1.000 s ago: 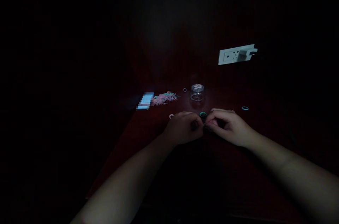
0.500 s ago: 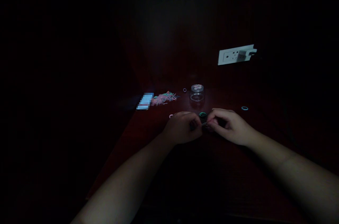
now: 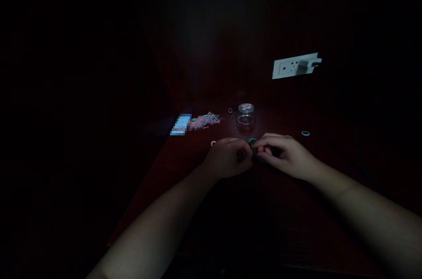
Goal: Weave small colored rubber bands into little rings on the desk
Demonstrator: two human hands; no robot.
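My left hand [image 3: 229, 158] and my right hand [image 3: 285, 156] meet over the dark red table, fingertips almost touching. Both are closed in a pinch on something small and dark between them, too dim to make out. Just beyond the fingertips lies a green ring [image 3: 252, 140], partly covered by my right fingers. A pink ring [image 3: 213, 143] shows beside the back of my left hand. Farther off stands a clear jar [image 3: 245, 115] with a patterned top.
A heap of thin coloured bands [image 3: 206, 121] lies next to a lit phone [image 3: 181, 125] at the back left. A small ring [image 3: 230, 110] is left of the jar; a blue ring [image 3: 305, 133] lies right. A wall socket [image 3: 295, 66] holds a plug.
My right fingertips have moved slightly left, closer to my left ones, and now partly cover the green ring. The light strand seen between the hands no longer shows clearly.
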